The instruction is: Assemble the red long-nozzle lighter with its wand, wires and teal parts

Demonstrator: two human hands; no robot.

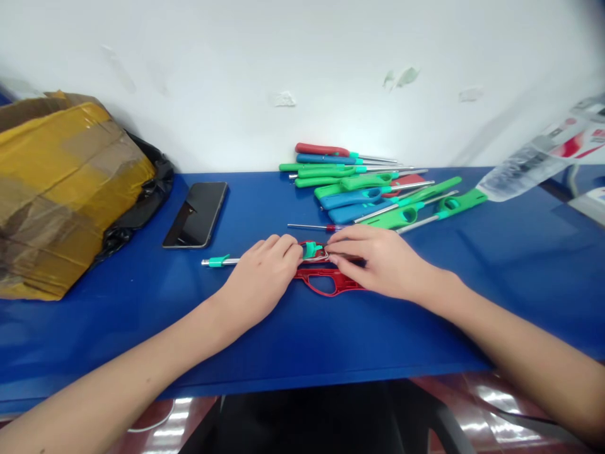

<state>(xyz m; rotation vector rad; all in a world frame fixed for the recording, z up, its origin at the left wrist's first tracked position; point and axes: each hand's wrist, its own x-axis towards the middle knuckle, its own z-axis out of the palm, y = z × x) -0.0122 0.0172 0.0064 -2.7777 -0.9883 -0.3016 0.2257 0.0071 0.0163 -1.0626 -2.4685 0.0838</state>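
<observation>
An opened red stick lighter lies on the blue table in two parts. One red casing half (322, 291) with a finger loop lies nearest me. Just behind it, the other half holds a teal trigger piece (312, 250) and thin white wire. My left hand (267, 271) is closed over the front of this half, where the metal tube (230, 261) with a teal collar sticks out leftward. Bent fingertips of my right hand (378, 257) press together at the wire and the handle end; what they pinch is hidden. A thin screwdriver (307, 226) lies just behind the hands.
Several green, blue and red stick lighters (354, 183) are piled against the wall. A phone (196, 214) and a taped carton (61, 202) with black plastic stand to the left. A clear plastic bottle (529, 164) leans at the right.
</observation>
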